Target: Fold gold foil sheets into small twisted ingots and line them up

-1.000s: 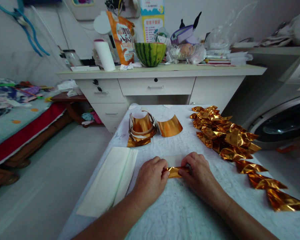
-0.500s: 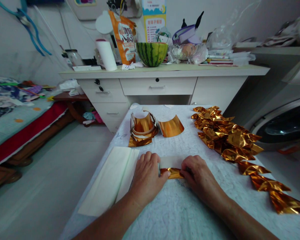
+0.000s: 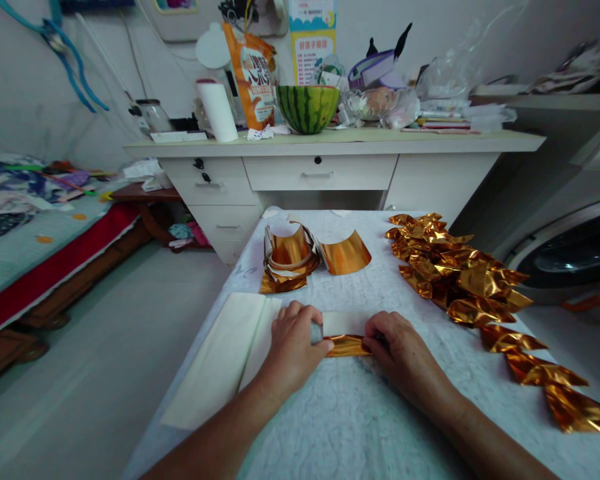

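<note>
A small sheet of gold foil paper lies on the cloth-covered table, its near edge rolled over in gold and its pale back facing up beyond the roll. At its left end, my left hand has bent fingers, with the thumb against the rolled edge and a gap between thumb and forefinger. My right hand pinches the right end, its fingertips partly hidden. Beyond the hands stand a curled stack of gold foil sheets and one loose curved gold sheet.
Folded white paper lies left of my left hand. A pile of twisted gold foil pieces runs along the table's right side. Behind is a white desk with half a watermelon; a washing machine stands right, a bed left.
My left thumb has slid left, from on top of the gold roll to its end. My right hand keeps its pinch. The whole view has shifted slightly.
</note>
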{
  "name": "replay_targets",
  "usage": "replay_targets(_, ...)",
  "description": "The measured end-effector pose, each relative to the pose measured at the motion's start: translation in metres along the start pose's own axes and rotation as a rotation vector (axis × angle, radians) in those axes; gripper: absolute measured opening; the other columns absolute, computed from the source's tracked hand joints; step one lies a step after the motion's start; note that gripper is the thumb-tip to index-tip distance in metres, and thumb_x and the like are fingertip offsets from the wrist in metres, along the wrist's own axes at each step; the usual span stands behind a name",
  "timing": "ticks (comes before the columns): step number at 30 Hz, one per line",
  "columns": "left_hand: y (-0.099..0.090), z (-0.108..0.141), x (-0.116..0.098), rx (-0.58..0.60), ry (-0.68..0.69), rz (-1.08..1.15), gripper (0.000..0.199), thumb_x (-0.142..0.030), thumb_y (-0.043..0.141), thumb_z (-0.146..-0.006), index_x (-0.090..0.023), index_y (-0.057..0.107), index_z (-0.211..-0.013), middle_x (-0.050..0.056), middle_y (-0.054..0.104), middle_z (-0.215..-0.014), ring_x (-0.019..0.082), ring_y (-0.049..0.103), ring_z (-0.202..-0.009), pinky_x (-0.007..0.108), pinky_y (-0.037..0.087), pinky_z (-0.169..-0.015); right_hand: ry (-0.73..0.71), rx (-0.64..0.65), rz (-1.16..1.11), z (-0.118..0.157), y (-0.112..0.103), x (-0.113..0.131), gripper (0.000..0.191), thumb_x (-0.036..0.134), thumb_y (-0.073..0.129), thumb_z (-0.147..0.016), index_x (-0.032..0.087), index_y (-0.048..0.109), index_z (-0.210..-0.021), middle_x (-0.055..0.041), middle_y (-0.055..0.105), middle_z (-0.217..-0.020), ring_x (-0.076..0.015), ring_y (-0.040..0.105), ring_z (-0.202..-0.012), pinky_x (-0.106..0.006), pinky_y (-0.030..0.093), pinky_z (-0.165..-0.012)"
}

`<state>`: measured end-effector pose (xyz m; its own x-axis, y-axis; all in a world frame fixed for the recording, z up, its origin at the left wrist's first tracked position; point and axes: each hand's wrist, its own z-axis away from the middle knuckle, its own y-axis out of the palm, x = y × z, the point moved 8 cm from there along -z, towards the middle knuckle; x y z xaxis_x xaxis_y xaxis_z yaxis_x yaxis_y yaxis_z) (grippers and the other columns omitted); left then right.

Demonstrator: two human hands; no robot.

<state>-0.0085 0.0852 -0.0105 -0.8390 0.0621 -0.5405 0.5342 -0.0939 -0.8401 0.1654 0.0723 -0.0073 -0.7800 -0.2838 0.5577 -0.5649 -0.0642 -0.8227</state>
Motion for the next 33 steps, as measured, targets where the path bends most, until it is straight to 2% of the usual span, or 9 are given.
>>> replay_targets(3, -0.001, 0.001, -0.003, -0.01, 0.015, 0.022, 0.02, -0.018, 0.071, -0.07, -0.022, 0.057, -0.084, 0.001, 0.057, -0.096, 0.023, 0.051, -0.099, 0.035, 0.037, -0.088, 0.004, 0.009, 0.001, 0.0, 0.0, 0.002, 0.013, 0.011, 0.055, -0.083, 0.02, 0.056, -0.074, -0.0019, 0.061, -0.074, -0.0194, 0.052, -0.074, -0.032, 0.038, -0.069)
replay_targets(10, 0.002, 0.006, -0.012, -0.014, 0.154, 0.053, 0.015, -0.012, 0.063, -0.076, -0.022, 0.052, -0.078, -0.001, 0.058, -0.085, 0.02, 0.052, -0.087, 0.031, 0.036, -0.077, 0.002, -0.011, 0.02, 0.0, -0.001, 0.002, 0.012, 0.012, 0.056, -0.083, 0.02, 0.056, -0.074, -0.0022, 0.062, -0.075, -0.0194, 0.052, -0.073, -0.032, 0.038, -0.068)
replay_targets(21, 0.003, 0.003, -0.011, 0.021, 0.153, 0.016, 0.012, -0.016, 0.064, -0.077, -0.021, 0.053, -0.077, 0.0, 0.06, -0.085, 0.021, 0.053, -0.087, 0.031, 0.038, -0.077, 0.034, 0.006, 0.045, -0.001, -0.002, 0.002, 0.012, 0.015, 0.055, -0.085, 0.02, 0.056, -0.075, -0.0029, 0.062, -0.074, -0.0204, 0.054, -0.073, -0.032, 0.038, -0.067)
replay_targets(33, 0.003, 0.003, -0.012, 0.005, 0.161, -0.02, 0.011, -0.017, 0.06, -0.081, -0.021, 0.052, -0.075, 0.001, 0.061, -0.084, 0.021, 0.054, -0.086, 0.031, 0.038, -0.076, 0.065, -0.004, 0.062, -0.004, -0.002, 0.001, 0.012, 0.017, 0.053, -0.086, 0.02, 0.056, -0.074, -0.0034, 0.062, -0.072, -0.0204, 0.055, -0.072, -0.031, 0.039, -0.066)
